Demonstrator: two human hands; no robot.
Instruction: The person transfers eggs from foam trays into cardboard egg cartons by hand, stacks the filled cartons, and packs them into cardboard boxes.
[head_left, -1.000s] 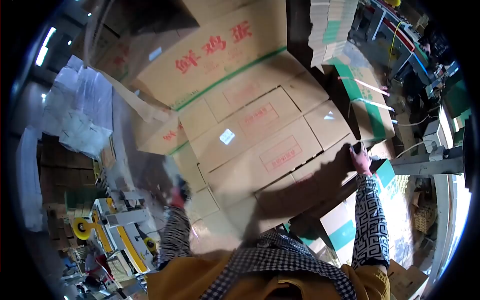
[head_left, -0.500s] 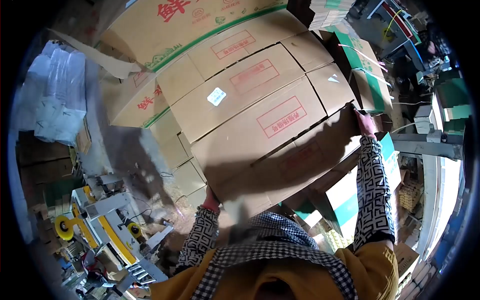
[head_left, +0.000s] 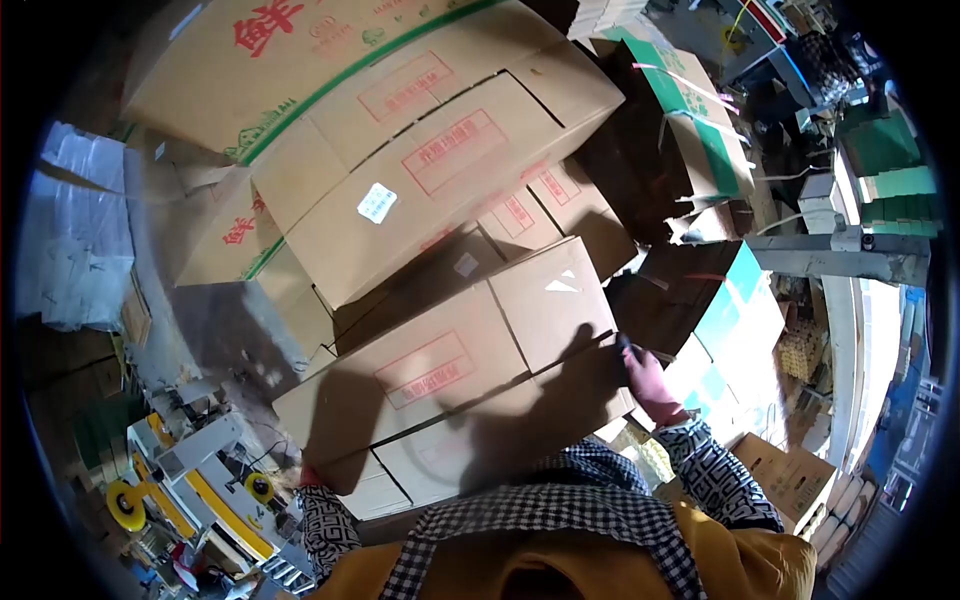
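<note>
Maybe the box [head_left: 462, 365] cd tip if L hand [head_left: 309, 476] (can't tell its grip) slips, tho R hand [head_left: 650, 385] is clamped on its end.

Brown cardboard carton [head_left: 480, 350] — red-printed, white-marked

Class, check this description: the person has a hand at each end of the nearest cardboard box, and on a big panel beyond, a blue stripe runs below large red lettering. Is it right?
Not quite: the head view shows that the stripe is green, not blue. The rest stands: left hand and right hand at the box's ends, red lettering beyond.
</note>
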